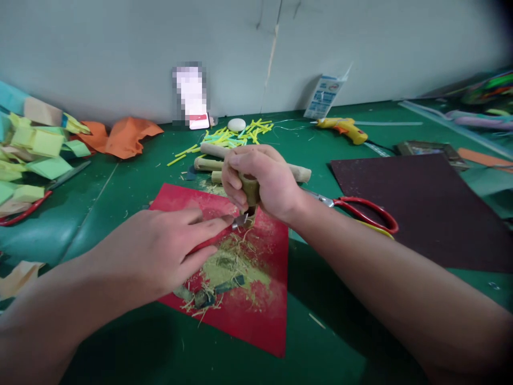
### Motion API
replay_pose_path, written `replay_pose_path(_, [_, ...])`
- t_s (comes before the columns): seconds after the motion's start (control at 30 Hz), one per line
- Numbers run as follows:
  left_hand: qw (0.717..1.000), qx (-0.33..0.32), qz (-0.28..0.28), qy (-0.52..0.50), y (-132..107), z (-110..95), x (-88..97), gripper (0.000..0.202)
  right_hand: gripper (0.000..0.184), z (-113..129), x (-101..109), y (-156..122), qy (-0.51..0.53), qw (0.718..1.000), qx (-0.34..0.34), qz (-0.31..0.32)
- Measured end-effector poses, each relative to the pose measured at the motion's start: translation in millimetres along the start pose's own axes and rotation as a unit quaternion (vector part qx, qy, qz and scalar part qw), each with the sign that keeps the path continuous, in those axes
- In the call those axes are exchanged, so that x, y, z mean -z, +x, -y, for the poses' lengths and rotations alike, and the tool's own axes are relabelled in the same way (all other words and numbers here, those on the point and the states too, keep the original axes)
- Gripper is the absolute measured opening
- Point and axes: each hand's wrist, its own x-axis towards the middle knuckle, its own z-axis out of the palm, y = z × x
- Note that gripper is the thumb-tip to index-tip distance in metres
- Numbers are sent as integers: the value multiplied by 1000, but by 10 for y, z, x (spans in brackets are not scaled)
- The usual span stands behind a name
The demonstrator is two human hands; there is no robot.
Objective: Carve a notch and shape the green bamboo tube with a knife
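My right hand [266, 174] is wrapped round a short bamboo tube [251, 191], held upright with its notched lower end over a red sheet [266, 326]. My left hand [172, 243] grips a red-handled craft knife [212, 238], its metal blade at the tube's lower end. Whether the blade touches the bamboo I cannot tell. Under my hands, pale shavings and powder [240, 275] cover part of the sheet, with small dark scraps [204, 297] among them. Beyond my right hand lie more bamboo pieces [208, 164], partly hidden by it.
Red-handled scissors [372, 208] lie right of my right wrist, beside a dark brown sheet [417, 214]. Farther back are a yellow glue gun [347, 128], yellow-green sticks [228, 136] and a phone [192, 96] against the wall. Folded papers [44, 141] crowd the left side.
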Motion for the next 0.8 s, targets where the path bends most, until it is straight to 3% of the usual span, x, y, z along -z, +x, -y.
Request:
replay_pose_path(0.2, [990,45,-3,-132,67,-60,-155,41,38,-10,-47,-27,5,999,13,-50])
replay_pose_path(0.4, [983,46,-68,-166,63,-163,-273,44,39,0,-105,-54,-6,996,21,-88])
replay_pose_path(0.63, [981,90,-121,-119,104,-339,-458,45,40,-44,-140,-57,-19,989,26,-144])
replay_pose_path(0.8, [987,88,-101,-90,114,-301,-353,43,44,-2,-121,-58,-22,993,19,-111])
